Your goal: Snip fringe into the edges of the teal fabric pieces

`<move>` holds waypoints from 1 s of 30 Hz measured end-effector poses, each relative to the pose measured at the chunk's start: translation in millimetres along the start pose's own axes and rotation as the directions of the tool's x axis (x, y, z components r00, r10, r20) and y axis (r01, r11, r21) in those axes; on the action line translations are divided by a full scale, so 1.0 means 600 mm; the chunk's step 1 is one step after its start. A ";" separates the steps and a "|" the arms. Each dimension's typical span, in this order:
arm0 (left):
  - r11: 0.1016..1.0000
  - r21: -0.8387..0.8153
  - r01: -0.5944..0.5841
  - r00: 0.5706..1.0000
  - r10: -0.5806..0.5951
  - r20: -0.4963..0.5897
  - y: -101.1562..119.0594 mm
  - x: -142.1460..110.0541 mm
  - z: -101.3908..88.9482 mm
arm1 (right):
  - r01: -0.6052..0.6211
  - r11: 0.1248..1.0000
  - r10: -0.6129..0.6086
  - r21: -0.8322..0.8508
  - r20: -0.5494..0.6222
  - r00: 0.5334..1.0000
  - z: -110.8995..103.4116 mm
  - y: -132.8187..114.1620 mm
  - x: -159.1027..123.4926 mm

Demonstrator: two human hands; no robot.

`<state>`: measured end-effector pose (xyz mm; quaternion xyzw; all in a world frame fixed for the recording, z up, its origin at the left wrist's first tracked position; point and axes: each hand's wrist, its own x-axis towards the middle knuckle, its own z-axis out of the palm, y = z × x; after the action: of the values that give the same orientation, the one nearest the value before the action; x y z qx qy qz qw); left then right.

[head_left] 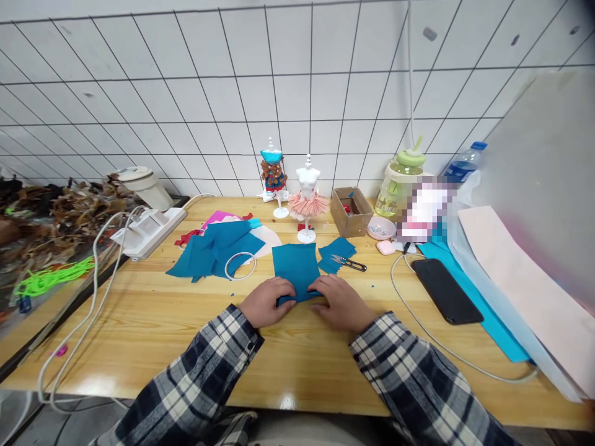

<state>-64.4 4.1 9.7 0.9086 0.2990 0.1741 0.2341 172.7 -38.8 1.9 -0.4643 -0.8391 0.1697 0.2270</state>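
A teal piece of fabric point(296, 263) lies flat on the wooden table in front of me, its near edge turned up in a narrow fold. My left hand point(268, 301) pinches the near left corner between thumb and fingers. At the near right corner, my right hand point(343, 301) grips the same edge, fingertips on the fold. Thread snips point(349, 263) rest on small teal scraps point(335, 249) just beyond my right hand. Left of the piece, a white ring point(240, 266) lies partly over a pile of teal fabric point(218, 244).
Two small dress forms point(307, 201) stand behind the fabric, one in a pink skirt. Further right are a cardboard box point(351, 212), a pink bowl point(382, 228), a green-lidded bottle point(402, 179) and a black phone point(447, 290). A power strip point(147, 234) with cables sits left.
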 end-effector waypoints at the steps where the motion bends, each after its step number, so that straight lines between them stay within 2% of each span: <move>1: 1.000 -0.009 0.027 1.000 -0.027 -0.015 -0.001 0.000 0.000 | -0.023 0.999 0.024 0.022 -0.015 1.000 0.001 0.004 0.001; 5: 0.989 -0.030 0.144 0.988 -0.146 -0.049 -0.004 -0.001 0.002 | -0.164 0.978 0.169 0.128 -0.030 0.985 0.007 0.017 0.007; 8: 0.978 -0.059 0.200 0.977 -0.203 -0.058 -0.004 -0.001 0.000 | -0.298 0.936 0.308 0.189 -0.026 0.951 0.013 0.020 0.012; 10: 0.986 -0.032 0.162 0.982 -0.164 -0.098 -0.001 -0.001 -0.006 | -0.342 0.919 0.354 0.196 -0.030 0.935 0.016 0.020 0.014; 12: 0.997 0.059 0.056 0.991 -0.048 -0.128 0.008 0.000 -0.015 | -0.348 0.919 0.360 0.184 -0.031 0.933 0.018 0.020 0.016; 13: 0.993 0.114 0.009 0.992 0.005 -0.122 0.013 0.001 -0.020 | -0.346 0.921 0.356 0.179 -0.029 0.934 0.018 0.020 0.017; 15: 0.982 0.174 -0.067 0.997 0.073 -0.030 0.022 0.004 -0.025 | -0.340 0.924 0.349 0.175 -0.026 0.937 0.018 0.020 0.017; 17: 0.977 0.198 -0.082 0.995 0.070 0.070 0.026 0.008 -0.026 | -0.342 0.924 0.351 0.174 -0.026 0.936 0.018 0.022 0.017; 19: 0.974 0.212 -0.083 0.991 0.058 0.121 0.026 0.011 -0.023 | -0.343 0.923 0.353 0.173 -0.025 0.935 0.018 0.024 0.017; 23: 0.967 0.232 -0.102 0.992 0.083 0.092 0.016 0.014 -0.015 | -0.349 0.920 0.357 0.180 -0.013 0.934 0.019 0.026 0.018; 26: 0.973 0.210 -0.091 0.995 0.079 0.065 0.012 0.014 -0.015 | -0.289 0.938 0.311 0.194 -0.094 0.946 0.012 0.023 0.014; 28: 0.979 0.187 -0.082 0.996 0.073 0.051 0.013 0.014 -0.016 | -0.158 0.973 0.189 0.170 -0.186 0.964 0.003 0.017 0.010; 30: 0.983 0.166 -0.083 0.996 0.077 0.043 0.015 0.014 -0.018 | -0.009 0.994 0.030 0.109 -0.196 0.980 -0.004 0.010 0.006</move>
<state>-58.6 6.7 24.6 0.9393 0.2714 0.1413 0.1552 176.7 -32.3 1.9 -0.4741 -0.7976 0.1698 0.3320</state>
